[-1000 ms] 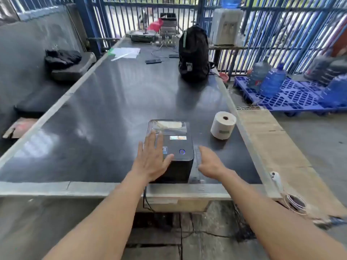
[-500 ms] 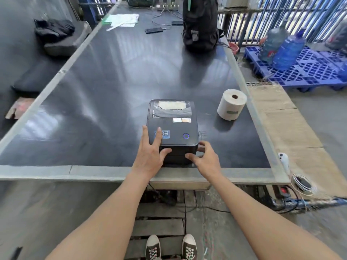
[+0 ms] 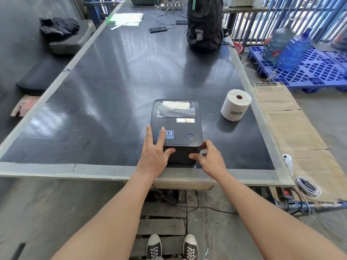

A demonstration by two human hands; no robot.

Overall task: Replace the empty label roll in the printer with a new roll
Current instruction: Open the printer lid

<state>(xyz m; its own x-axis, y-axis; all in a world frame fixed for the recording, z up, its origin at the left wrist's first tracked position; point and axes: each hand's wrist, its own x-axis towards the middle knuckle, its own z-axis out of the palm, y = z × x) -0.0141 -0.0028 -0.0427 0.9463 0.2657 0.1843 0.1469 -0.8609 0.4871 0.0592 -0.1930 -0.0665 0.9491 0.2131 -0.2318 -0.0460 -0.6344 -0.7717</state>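
A black label printer with a clear window in its closed lid stands near the front edge of the dark table. My left hand rests on the printer's front left corner, two fingers spread over the lid and the thumb against its front face. My right hand touches the front right corner, thumb on the front face and fingers curled at the side. A new white label roll stands on end to the right of the printer, apart from both hands.
A black backpack, a phone, cables and papers lie at the table's far end. To the right are corrugated cardboard, a blue pallet with water jugs, and a power strip. My shoes stand on a wooden pallet below.
The camera has tilted down and come closer. My right hand moved from the table beside the printer onto its front right corner; my left hand slid back toward the front edge.
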